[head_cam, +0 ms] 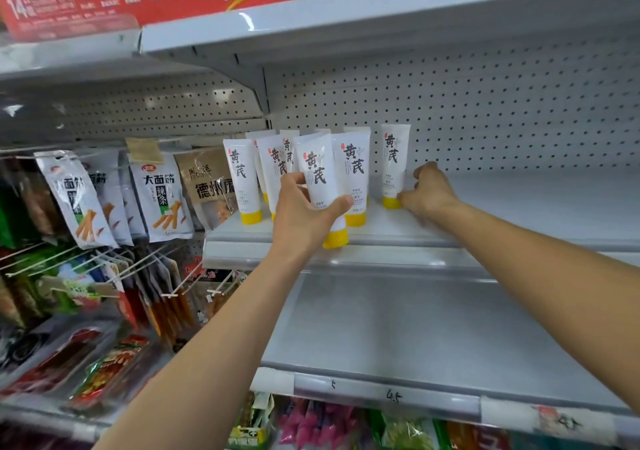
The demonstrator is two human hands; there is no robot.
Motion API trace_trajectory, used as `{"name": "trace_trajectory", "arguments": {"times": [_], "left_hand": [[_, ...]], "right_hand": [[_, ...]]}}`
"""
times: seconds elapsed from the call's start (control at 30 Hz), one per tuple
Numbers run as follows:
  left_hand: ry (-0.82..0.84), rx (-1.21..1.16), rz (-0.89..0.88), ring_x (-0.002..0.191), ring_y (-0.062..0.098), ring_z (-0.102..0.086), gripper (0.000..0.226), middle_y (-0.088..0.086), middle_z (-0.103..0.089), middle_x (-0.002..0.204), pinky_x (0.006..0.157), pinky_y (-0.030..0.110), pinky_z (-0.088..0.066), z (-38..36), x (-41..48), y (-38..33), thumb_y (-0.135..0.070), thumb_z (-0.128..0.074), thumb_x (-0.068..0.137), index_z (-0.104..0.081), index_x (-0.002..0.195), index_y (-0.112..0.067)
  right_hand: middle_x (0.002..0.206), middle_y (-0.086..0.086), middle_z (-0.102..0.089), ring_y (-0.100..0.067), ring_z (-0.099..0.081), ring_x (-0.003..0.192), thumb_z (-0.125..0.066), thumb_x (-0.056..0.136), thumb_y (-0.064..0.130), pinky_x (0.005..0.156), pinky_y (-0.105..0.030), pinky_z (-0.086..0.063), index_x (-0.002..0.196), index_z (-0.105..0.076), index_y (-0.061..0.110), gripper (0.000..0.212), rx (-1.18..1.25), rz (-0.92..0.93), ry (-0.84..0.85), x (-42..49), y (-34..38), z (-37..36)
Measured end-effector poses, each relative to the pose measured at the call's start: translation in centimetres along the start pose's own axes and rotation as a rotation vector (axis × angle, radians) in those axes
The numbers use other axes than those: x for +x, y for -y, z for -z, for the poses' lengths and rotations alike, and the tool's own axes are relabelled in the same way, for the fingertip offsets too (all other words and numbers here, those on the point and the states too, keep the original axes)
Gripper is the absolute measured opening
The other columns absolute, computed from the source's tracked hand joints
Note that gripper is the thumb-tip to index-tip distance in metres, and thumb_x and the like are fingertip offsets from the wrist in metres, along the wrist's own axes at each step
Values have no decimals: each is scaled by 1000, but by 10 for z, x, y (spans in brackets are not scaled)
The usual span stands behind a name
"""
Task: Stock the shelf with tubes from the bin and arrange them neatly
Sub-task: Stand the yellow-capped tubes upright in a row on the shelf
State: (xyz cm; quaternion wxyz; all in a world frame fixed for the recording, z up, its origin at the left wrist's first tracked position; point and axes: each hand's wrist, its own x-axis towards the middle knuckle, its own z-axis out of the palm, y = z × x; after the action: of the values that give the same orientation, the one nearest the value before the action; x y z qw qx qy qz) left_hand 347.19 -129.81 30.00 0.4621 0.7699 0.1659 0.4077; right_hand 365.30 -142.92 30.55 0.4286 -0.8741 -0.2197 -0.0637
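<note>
Several white tubes with yellow caps stand cap-down on the left end of the grey middle shelf. My left hand grips one such tube, tilted, in front of the group at the shelf's front edge. My right hand reaches to the rightmost standing tube and pinches its yellow cap with the fingertips. The bin is out of view.
The shelf runs bare to the right of the tubes, with a pegboard back. A lower grey shelf sits beneath. Hanging snack packets fill hooks at the left. A higher shelf overhangs.
</note>
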Motion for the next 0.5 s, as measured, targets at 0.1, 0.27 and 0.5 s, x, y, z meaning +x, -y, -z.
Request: {"name": "trace_trajectory", "arguments": {"times": [0.1, 0.27, 0.5], "left_hand": [[28, -31, -3, 92, 6, -63, 64, -14, -59, 99, 87, 42, -56, 3, -4, -4, -31, -84, 69, -39, 114, -27], [13, -85, -23, 91, 7, -63, 70, -11, -58, 98, 84, 41, -56, 3, -12, -17, -30, -87, 64, -37, 113, -21], [-28, 12, -40, 97, 19, -63, 80, -2, -59, 104, 82, 39, -53, -3, -21, -33, -48, -86, 58, -31, 108, -19]], "right_hand": [[96, -3, -56, -20, -56, 92, -68, 82, 12, 75, -25, -48, 112, -55, 6, 33, 124, 142, -13, -28, 8, 13], [86, 3, -63, -8, -57, 74, -85, 66, 26, 71, -20, -51, 99, -60, 19, 42, 216, 331, 339, -88, 35, 22], [83, 17, -56, 6, -55, 68, -78, 51, 59, 56, -18, -42, 94, -43, 26, 65, 186, 383, 103, -131, 54, -7]]}}
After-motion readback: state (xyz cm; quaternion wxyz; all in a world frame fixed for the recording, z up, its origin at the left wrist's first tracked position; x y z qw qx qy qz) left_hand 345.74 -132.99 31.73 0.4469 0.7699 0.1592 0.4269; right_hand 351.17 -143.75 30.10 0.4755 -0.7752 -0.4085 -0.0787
